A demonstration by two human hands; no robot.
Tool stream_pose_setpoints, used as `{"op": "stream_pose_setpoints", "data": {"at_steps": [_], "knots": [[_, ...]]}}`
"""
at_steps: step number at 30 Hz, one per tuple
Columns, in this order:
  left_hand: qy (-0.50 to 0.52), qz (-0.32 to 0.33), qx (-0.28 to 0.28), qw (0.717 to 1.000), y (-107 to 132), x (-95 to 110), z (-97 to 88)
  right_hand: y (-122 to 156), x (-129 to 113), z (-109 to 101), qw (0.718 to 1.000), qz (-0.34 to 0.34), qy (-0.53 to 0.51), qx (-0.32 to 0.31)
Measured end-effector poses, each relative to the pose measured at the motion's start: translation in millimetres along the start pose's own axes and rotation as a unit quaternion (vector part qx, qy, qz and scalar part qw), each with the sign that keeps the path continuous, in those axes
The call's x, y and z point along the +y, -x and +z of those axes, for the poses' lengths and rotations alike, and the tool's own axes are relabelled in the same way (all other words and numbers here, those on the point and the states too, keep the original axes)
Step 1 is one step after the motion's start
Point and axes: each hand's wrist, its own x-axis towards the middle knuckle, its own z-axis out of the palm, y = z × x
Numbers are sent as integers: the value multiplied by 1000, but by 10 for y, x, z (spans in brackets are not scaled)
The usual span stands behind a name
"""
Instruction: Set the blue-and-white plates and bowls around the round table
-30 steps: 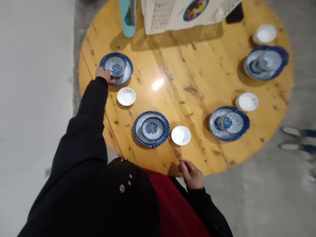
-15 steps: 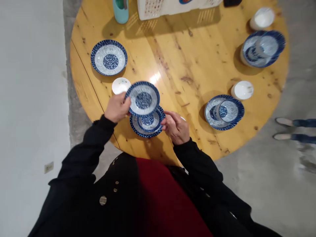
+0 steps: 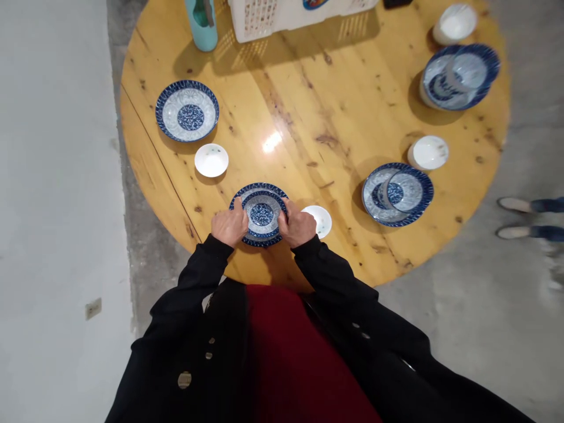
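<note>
A small stack of blue-patterned dishes [image 3: 261,212] sits near the front edge of the round wooden table [image 3: 335,111]. My left hand [image 3: 229,226] grips the stack's left rim, thumb on top. My right hand [image 3: 296,226] grips its right rim the same way. A small white saucer [image 3: 319,219] lies just right of my right hand, partly hidden by it. Further left lie another white saucer [image 3: 212,160] and a single blue plate [image 3: 187,111].
Right of centre stand a blue plate with a bowl [image 3: 397,193], a white saucer [image 3: 427,152], a second blue plate with a bowl [image 3: 459,75] and a white bowl [image 3: 455,23]. A teal bottle [image 3: 201,22] and white basket [image 3: 291,13] stand at the back. Someone's shoes [image 3: 515,217] show on the right.
My left hand lifted the small blue dish off the far-left plate, carried it over and set it on the front stack. My right hand came up to the stack's right rim.
</note>
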Motion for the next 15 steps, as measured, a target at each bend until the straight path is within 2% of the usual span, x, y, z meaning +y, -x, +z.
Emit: {"op": "stream_pose_setpoints", "data": {"at_steps": [5, 10, 12, 15], "knots": [[-16, 7, 5, 1000, -65, -2, 17, -24, -47, -63, 999, 20, 21, -31], [-19, 18, 6, 1000, -119, -39, -66, -77, -120, -163, 992, 46, 39, -109], [8, 29, -7, 1000, -172, -77, -67, -112, -147, -188, 989, 53, 23, -133], [112, 37, -48, 992, -282, -135, -11, -173, -164, -188, 986, 64, -21, -151]]}}
